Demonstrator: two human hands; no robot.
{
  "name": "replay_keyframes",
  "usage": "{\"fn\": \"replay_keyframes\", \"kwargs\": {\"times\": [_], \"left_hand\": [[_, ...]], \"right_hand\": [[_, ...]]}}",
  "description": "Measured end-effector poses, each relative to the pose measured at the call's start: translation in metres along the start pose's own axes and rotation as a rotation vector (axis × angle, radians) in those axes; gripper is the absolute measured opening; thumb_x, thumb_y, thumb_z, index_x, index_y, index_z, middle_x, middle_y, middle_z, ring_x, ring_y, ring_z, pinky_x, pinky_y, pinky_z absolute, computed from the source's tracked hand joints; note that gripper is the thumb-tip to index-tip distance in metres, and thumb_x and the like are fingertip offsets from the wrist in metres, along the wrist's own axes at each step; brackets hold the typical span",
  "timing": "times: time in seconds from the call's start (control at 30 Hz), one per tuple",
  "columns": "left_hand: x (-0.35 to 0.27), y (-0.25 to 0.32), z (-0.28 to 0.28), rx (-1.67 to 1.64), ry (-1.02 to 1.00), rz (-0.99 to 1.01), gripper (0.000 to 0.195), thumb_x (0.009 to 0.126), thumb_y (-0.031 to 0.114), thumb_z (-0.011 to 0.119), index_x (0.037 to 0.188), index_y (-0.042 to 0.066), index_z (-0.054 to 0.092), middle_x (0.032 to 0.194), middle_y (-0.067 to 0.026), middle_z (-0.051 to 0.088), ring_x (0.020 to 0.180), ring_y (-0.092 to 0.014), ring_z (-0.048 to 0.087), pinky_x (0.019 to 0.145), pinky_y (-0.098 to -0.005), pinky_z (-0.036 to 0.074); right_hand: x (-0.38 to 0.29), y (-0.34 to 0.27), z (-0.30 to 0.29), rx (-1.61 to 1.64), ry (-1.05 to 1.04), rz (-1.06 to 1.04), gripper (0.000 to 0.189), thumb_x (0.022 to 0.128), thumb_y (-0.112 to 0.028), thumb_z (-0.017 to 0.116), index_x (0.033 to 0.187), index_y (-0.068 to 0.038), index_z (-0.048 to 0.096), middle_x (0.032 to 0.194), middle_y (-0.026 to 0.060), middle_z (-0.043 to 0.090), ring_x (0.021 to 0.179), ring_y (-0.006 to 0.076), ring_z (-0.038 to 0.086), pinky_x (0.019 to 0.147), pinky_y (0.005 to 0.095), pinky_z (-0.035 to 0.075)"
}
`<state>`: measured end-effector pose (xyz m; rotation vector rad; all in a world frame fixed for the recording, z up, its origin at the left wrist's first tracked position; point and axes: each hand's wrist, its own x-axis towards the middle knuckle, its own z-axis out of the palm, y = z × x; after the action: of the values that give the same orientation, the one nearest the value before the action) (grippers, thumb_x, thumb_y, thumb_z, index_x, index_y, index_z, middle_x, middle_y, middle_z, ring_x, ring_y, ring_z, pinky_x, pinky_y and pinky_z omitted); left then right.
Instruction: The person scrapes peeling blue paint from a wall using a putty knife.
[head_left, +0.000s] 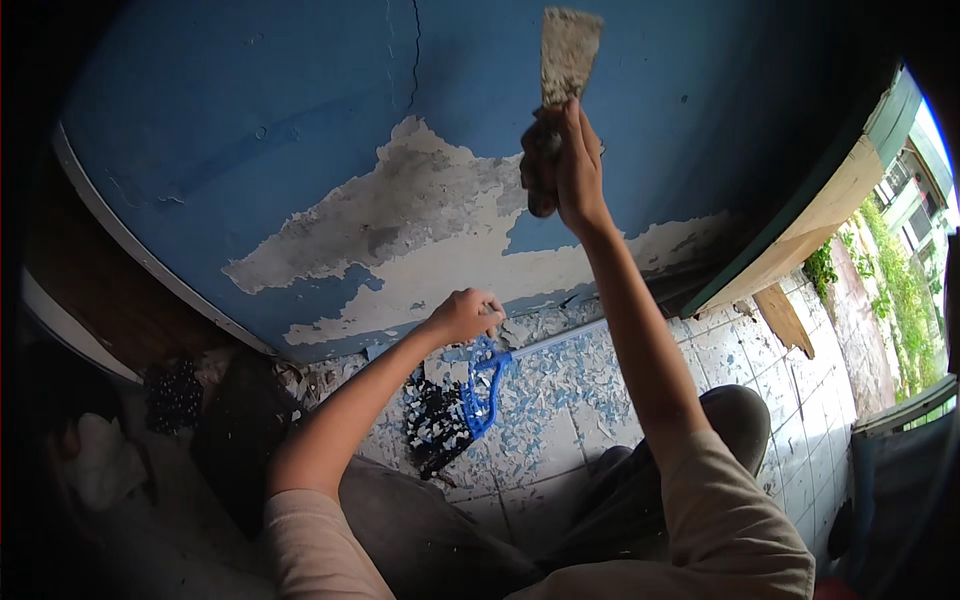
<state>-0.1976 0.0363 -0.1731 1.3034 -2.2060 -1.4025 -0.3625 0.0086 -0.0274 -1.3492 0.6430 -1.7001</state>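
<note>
My right hand (574, 169) is closed around the dark, worn handle of a putty knife (570, 56), its wide, crusted blade pointing up in front of the blue painted wall (315, 112). Low on the wall, peeled paint bares a grey and white patch (427, 202). My left hand (469, 315) has its fingers curled near the foot of the wall; whether anything is between them cannot be told. Just below it lies a broom with a blue plastic head (484, 397), dark bristles and a pale handle, covered with paint flakes.
Blue and white paint chips (547, 397) cover the white tiled floor (540, 510). A broken wood piece (784, 319) lies by the doorway at right. A dark crack (416, 52) runs down the wall. My bent knee (739, 424) is beside my right arm.
</note>
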Motion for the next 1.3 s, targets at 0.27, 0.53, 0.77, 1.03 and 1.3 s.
{"fn": "replay_keyframes", "kwargs": {"times": [0.27, 0.53, 0.77, 1.03, 1.3], "left_hand": [[0.040, 0.072, -0.053, 0.054, 0.642, 0.236, 0.024, 0.082, 0.025, 0.054, 0.084, 0.003, 0.062, 0.063, -0.0077, 0.063, 0.055, -0.013, 0.058, 0.052, -0.0279, 0.043], [0.062, 0.068, -0.041, 0.151, 0.707, 0.280, 0.037, 0.082, 0.039, 0.053, 0.069, 0.005, 0.062, 0.052, -0.0114, 0.053, 0.051, -0.027, 0.056, 0.049, -0.0350, 0.040], [0.071, 0.071, -0.038, -0.051, 0.750, 0.373, 0.038, 0.082, 0.032, 0.054, 0.064, -0.001, 0.059, 0.049, -0.0115, 0.053, 0.046, -0.026, 0.054, 0.047, -0.0337, 0.039], [0.072, 0.073, -0.040, 0.055, 0.853, 0.392, 0.037, 0.082, 0.029, 0.055, 0.062, -0.002, 0.054, 0.050, -0.0150, 0.051, 0.047, -0.030, 0.052, 0.046, -0.0357, 0.037], [0.070, 0.076, -0.043, 0.111, 0.903, 0.395, 0.035, 0.082, 0.029, 0.055, 0.062, -0.001, 0.054, 0.054, -0.0178, 0.051, 0.053, -0.037, 0.053, 0.048, -0.0386, 0.039]], "right_hand": [[-0.091, 0.117, -0.050, 0.003, 0.145, 0.242, 0.036, 0.092, -0.037, 0.041, 0.074, -0.006, 0.044, 0.049, -0.0013, 0.038, 0.034, 0.0073, 0.036, 0.031, 0.0212, 0.031], [-0.089, 0.117, -0.054, -0.090, 0.158, 0.384, 0.038, 0.091, -0.039, 0.043, 0.075, -0.005, 0.045, 0.048, -0.0002, 0.042, 0.033, 0.0072, 0.038, 0.030, 0.0226, 0.030], [-0.082, 0.105, -0.052, -0.108, 0.148, 0.436, 0.038, 0.091, -0.040, 0.042, 0.076, -0.005, 0.046, 0.048, -0.0003, 0.042, 0.033, 0.0071, 0.039, 0.031, 0.0229, 0.031], [-0.077, 0.108, -0.042, -0.098, 0.143, 0.467, 0.038, 0.092, -0.042, 0.039, 0.082, -0.005, 0.044, 0.054, 0.0025, 0.046, 0.036, 0.0096, 0.043, 0.032, 0.0231, 0.036], [-0.077, 0.103, -0.028, -0.004, 0.196, 0.498, 0.039, 0.092, -0.042, 0.039, 0.078, -0.006, 0.044, 0.052, 0.0008, 0.044, 0.035, 0.0091, 0.040, 0.031, 0.0237, 0.034]]}}
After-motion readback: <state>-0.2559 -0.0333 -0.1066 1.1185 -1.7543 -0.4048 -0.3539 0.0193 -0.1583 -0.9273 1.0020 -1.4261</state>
